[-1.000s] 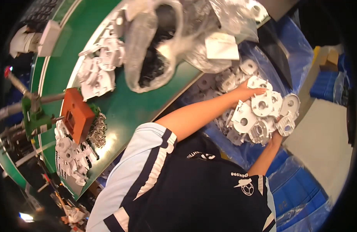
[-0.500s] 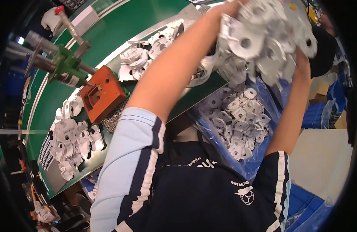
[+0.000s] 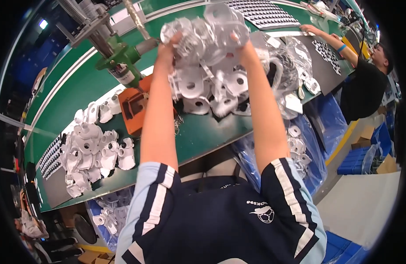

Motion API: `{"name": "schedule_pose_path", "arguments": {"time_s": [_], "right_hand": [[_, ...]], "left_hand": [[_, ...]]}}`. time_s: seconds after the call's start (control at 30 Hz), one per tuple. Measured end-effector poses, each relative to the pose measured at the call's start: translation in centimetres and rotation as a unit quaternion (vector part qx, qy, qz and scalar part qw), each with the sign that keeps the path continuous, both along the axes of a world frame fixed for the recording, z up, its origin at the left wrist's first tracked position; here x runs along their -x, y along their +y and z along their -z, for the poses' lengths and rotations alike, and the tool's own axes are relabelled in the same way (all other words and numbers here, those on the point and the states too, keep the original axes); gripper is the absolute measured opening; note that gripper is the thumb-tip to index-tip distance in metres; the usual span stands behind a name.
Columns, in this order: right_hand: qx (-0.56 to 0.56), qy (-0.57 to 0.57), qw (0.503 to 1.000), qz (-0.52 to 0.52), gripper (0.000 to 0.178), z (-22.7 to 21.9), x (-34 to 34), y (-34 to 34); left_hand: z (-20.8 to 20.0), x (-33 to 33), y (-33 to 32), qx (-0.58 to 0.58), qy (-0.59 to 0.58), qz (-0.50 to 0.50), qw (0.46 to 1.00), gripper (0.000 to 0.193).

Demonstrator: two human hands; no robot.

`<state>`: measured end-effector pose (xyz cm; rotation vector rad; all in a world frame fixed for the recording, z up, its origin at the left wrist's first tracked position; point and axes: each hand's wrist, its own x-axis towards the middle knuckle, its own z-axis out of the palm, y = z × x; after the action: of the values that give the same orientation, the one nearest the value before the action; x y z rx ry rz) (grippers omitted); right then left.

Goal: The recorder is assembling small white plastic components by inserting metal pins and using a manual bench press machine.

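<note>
Both my arms reach out over the green workbench (image 3: 203, 134). Between my hands is a loose armful of white moulded plastic parts (image 3: 205, 37) with round holes, blurred in places. My left hand (image 3: 167, 50) presses against its left side, the thumb on the parts and most fingers hidden. Gripping the right side is my right hand (image 3: 243, 49), thumb inward. Directly beneath lies a heap of similar white parts (image 3: 194, 86) on the bench; I cannot tell whether the two touch. Left of my left forearm sits an orange fixture block (image 3: 131, 108).
A green press (image 3: 123, 61) stands over the fixture. More white parts (image 3: 86, 147) are piled on the bench at left. A blue lined crate (image 3: 317, 169) of parts is below the bench edge at right. Plastic bags (image 3: 295, 57) lie beyond my right hand. A co-worker (image 3: 365, 90) is at far right.
My hands have carried the armful of white parts leftward from above the crate's far side to over the bench heap. My view has turned, bringing the co-worker into sight.
</note>
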<state>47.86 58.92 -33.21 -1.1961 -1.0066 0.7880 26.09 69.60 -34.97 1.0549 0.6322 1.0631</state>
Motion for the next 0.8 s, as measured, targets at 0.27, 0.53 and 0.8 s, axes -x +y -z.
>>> {"name": "schedule_pose_path", "arguments": {"time_s": [0.27,0.53,0.8], "right_hand": [[-0.081,0.315,0.946,0.001,0.038,3.5,-1.4,-0.3],[-0.128,-0.019,0.968,0.216,0.047,4.5,-2.4,-2.7],[-0.06,-0.244,0.906,0.339,0.04,2.7,-1.6,-6.0]], "left_hand": [[-0.3,0.6,-4.8,-0.122,0.074,-0.055,0.988,0.076],[-0.5,1.7,-5.0,-0.272,0.26,-0.11,0.92,0.079],[-1.1,1.8,-5.6,-0.257,0.468,-0.237,0.812,0.064]]}}
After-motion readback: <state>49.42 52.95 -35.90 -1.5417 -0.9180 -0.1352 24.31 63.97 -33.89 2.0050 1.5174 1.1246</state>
